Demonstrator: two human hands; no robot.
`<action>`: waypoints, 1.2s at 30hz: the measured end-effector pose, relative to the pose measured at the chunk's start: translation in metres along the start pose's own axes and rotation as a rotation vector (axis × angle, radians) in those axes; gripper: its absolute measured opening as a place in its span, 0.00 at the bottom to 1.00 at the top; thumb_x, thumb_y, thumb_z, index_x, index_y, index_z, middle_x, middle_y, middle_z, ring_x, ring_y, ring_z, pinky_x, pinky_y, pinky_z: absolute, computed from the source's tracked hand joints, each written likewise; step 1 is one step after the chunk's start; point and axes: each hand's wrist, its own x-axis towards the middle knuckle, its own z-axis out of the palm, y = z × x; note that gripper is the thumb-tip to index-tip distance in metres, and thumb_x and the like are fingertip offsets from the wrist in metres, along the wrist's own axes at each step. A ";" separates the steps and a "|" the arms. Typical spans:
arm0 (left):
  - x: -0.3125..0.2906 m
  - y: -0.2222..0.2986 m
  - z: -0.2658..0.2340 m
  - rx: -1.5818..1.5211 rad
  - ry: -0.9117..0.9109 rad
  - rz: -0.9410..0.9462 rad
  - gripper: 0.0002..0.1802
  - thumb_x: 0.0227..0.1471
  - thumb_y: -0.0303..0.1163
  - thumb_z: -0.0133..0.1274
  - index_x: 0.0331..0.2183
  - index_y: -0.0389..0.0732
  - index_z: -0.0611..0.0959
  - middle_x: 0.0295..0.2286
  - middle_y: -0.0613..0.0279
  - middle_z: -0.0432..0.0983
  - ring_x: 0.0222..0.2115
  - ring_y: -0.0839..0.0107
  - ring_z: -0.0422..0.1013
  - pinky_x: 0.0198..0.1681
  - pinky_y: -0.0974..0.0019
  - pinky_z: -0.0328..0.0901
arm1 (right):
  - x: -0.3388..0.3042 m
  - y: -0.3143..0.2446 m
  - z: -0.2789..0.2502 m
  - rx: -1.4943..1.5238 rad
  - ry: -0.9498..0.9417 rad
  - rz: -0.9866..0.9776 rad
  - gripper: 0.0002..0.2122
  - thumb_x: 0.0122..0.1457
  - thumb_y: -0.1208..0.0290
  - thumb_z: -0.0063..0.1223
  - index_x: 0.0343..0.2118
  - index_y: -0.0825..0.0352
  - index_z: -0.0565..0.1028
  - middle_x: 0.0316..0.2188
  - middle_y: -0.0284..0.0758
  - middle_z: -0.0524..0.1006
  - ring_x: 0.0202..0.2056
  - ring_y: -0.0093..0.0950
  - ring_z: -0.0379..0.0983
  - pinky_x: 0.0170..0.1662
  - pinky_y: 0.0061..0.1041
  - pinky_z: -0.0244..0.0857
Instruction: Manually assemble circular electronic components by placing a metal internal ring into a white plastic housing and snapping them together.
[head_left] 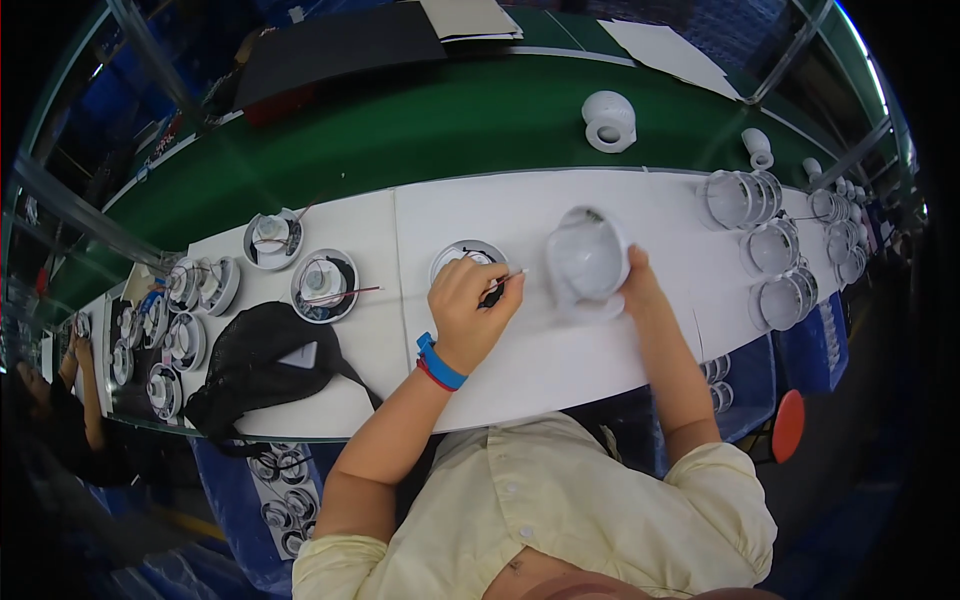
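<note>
My left hand (468, 310), with a blue band at its wrist, pinches a thin wire (503, 281) between thumb and fingertips. Under it sits a round white dish-shaped part (458, 250) with dark pieces inside, partly hidden by the fingers. My right hand (640, 288) grips the right side of a hollow white rounded housing (588, 258), its opening turned toward me. The housing is held above the white tabletop (540, 375) and looks blurred by motion. A small gap separates it from my left fingertips.
Similar wired round units (325, 285) stand to the left, beside a black bag (265, 360). Stacked clear-sided round parts (740, 200) line the right. Beyond the table, a green belt (450, 110) carries white housings (608, 120). A co-worker's hands (80, 350) show far left.
</note>
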 end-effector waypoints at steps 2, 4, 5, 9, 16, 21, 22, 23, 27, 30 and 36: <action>0.003 -0.001 -0.002 0.067 -0.023 0.039 0.08 0.39 0.26 0.65 0.24 0.44 0.81 0.17 0.68 0.65 0.20 0.69 0.62 0.27 0.65 0.55 | -0.009 0.008 0.058 -0.141 -0.080 -0.037 0.53 0.35 0.39 0.67 0.63 0.62 0.57 0.57 0.39 0.66 0.57 0.35 0.65 0.57 0.38 0.64; 0.004 -0.001 -0.002 0.118 -0.059 0.086 0.07 0.40 0.27 0.65 0.23 0.45 0.81 0.17 0.69 0.65 0.22 0.69 0.62 0.32 0.65 0.55 | -0.014 0.020 0.079 -0.174 -0.076 -0.047 0.53 0.34 0.39 0.67 0.63 0.63 0.58 0.56 0.39 0.67 0.57 0.35 0.65 0.57 0.36 0.64; 0.004 0.000 -0.003 0.136 -0.074 0.065 0.07 0.40 0.29 0.65 0.24 0.46 0.81 0.18 0.70 0.66 0.23 0.69 0.62 0.34 0.64 0.53 | -0.016 0.025 0.086 -0.206 -0.072 -0.063 0.53 0.32 0.40 0.67 0.62 0.64 0.58 0.55 0.40 0.67 0.56 0.34 0.65 0.56 0.34 0.64; 0.000 -0.001 -0.004 0.184 -0.094 0.084 0.07 0.40 0.31 0.65 0.25 0.47 0.82 0.20 0.71 0.67 0.27 0.69 0.63 0.39 0.62 0.52 | -0.021 0.028 0.103 -0.243 -0.068 -0.049 0.53 0.33 0.40 0.66 0.62 0.64 0.58 0.53 0.40 0.68 0.55 0.33 0.66 0.56 0.31 0.63; 0.002 -0.001 -0.006 0.233 -0.100 0.169 0.07 0.39 0.30 0.64 0.25 0.47 0.82 0.22 0.70 0.68 0.29 0.68 0.65 0.40 0.60 0.52 | -0.021 0.024 0.103 -0.272 -0.100 -0.045 0.50 0.34 0.42 0.65 0.61 0.64 0.59 0.51 0.39 0.69 0.53 0.32 0.67 0.55 0.30 0.63; 0.000 0.002 -0.009 0.253 -0.123 0.178 0.06 0.40 0.28 0.63 0.25 0.46 0.81 0.23 0.69 0.69 0.30 0.68 0.68 0.41 0.59 0.53 | -0.020 0.021 0.111 -0.325 -0.081 -0.037 0.49 0.34 0.42 0.65 0.60 0.64 0.60 0.50 0.38 0.70 0.53 0.31 0.68 0.55 0.29 0.63; -0.002 0.001 -0.008 0.251 -0.124 0.178 0.06 0.40 0.28 0.63 0.25 0.46 0.81 0.23 0.69 0.69 0.30 0.68 0.68 0.41 0.59 0.53 | -0.020 0.019 0.113 -0.316 -0.093 -0.030 0.49 0.34 0.42 0.66 0.60 0.64 0.60 0.50 0.38 0.70 0.53 0.31 0.68 0.55 0.29 0.63; -0.004 -0.001 -0.006 0.210 -0.099 0.181 0.06 0.40 0.28 0.63 0.25 0.46 0.81 0.23 0.68 0.70 0.31 0.68 0.69 0.41 0.59 0.53 | -0.020 0.019 0.115 -0.308 -0.105 -0.023 0.49 0.34 0.43 0.66 0.60 0.64 0.61 0.50 0.37 0.70 0.53 0.30 0.68 0.55 0.29 0.63; -0.003 -0.002 -0.008 0.158 -0.098 0.186 0.06 0.40 0.27 0.63 0.23 0.45 0.80 0.26 0.68 0.72 0.34 0.67 0.72 0.44 0.60 0.53 | -0.021 0.018 0.118 -0.295 -0.120 -0.036 0.48 0.35 0.44 0.66 0.59 0.64 0.61 0.50 0.37 0.70 0.53 0.30 0.68 0.55 0.29 0.62; 0.007 -0.004 -0.017 0.252 -0.092 0.280 0.12 0.40 0.28 0.63 0.31 0.42 0.80 0.29 0.63 0.73 0.35 0.61 0.72 0.48 0.59 0.54 | -0.024 0.015 0.112 -0.366 -0.112 -0.073 0.46 0.37 0.46 0.66 0.59 0.65 0.62 0.50 0.37 0.70 0.53 0.30 0.67 0.56 0.28 0.60; 0.009 -0.084 -0.062 -0.016 -0.506 -0.670 0.28 0.48 0.26 0.58 0.50 0.32 0.67 0.35 0.50 0.74 0.34 0.60 0.73 0.40 0.58 0.66 | -0.032 0.001 0.095 -0.759 0.183 -0.172 0.43 0.39 0.49 0.65 0.60 0.63 0.63 0.48 0.37 0.70 0.51 0.30 0.67 0.55 0.28 0.60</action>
